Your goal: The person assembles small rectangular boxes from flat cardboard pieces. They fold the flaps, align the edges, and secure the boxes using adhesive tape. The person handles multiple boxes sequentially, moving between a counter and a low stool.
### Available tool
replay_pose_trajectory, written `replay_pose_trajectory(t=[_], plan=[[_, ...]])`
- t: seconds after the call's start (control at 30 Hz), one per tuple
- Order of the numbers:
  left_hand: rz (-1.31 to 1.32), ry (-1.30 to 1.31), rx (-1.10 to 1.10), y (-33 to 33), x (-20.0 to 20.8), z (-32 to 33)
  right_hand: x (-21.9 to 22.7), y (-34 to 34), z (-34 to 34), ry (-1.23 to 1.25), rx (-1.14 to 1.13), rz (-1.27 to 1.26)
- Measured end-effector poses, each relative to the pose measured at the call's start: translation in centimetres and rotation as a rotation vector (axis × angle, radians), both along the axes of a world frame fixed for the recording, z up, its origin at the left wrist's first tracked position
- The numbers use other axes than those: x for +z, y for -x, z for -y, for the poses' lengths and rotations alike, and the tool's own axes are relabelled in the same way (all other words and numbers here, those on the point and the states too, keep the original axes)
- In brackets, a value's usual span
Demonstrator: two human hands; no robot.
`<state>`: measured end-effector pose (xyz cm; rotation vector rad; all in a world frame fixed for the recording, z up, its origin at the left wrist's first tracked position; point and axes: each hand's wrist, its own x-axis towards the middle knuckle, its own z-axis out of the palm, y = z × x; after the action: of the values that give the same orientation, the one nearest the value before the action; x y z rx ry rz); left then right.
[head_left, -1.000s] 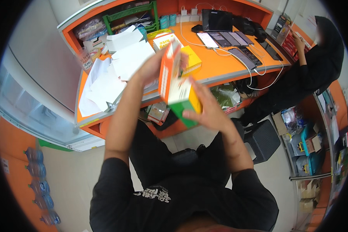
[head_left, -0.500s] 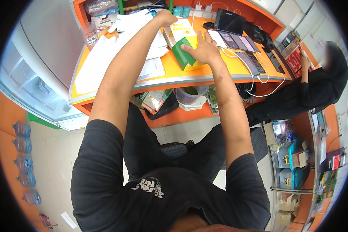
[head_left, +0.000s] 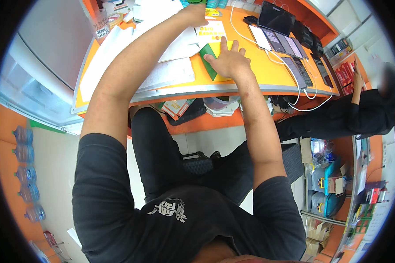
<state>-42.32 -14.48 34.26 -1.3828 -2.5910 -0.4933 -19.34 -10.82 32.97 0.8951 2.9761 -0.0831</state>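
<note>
A white, yellow and green printed piece, with yellow lettering on its white panel (head_left: 210, 31), lies on the orange desk (head_left: 267, 79). My right hand (head_left: 231, 62) rests on its yellow part, fingers spread and open. A green triangular part (head_left: 209, 62) shows beside the thumb. My left hand (head_left: 194, 16) is curled over near the far left corner of the white panel. Its fingers are mostly hidden, so I cannot tell whether it grips anything. White paper sheets (head_left: 173, 72) lie under and left of my left forearm.
Several phones (head_left: 274, 41) with white charging cables (head_left: 296, 79) lie to the right, before a dark tablet (head_left: 275, 18). A clear plastic cup (head_left: 100, 27) stands at the far left. Another person (head_left: 360, 111) in black is at the right. Water bottles (head_left: 24, 153) line the left wall.
The printed piece, raised and bulky before, now lies flatter. My left hand has moved slightly right and farther from me. My right hand stays spread on the yellow part.
</note>
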Motion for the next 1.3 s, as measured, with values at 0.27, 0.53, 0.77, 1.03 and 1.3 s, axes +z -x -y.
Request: replay_pose_trajectory(t=[0.27, 0.53, 0.77, 1.03, 1.3], plan=[[-0.192, 0.066, -0.253, -2.9, 3.4, 4.3, -1.1, 0.4, -7.1, -0.003, -0.018, 0.02], [0.067, 0.328, -0.1, -4.7, 3.3, 13.8, -1.6, 1.5, -6.8, -0.049, 0.0, 0.024], [0.019, 0.348, -0.092, -6.3, 2.0, 18.9, -0.7, 2.2, -8.2, -0.044, 0.097, 0.05], [-0.031, 0.23, -0.186, -6.5, 0.5, 20.4, -2.2, 2.2, -6.9, -0.032, 0.01, -0.107], [-0.069, 0.033, -0.156, -7.7, 0.2, 21.4, -2.2, 1.2, -7.0, -0.07, 0.283, -0.628]])
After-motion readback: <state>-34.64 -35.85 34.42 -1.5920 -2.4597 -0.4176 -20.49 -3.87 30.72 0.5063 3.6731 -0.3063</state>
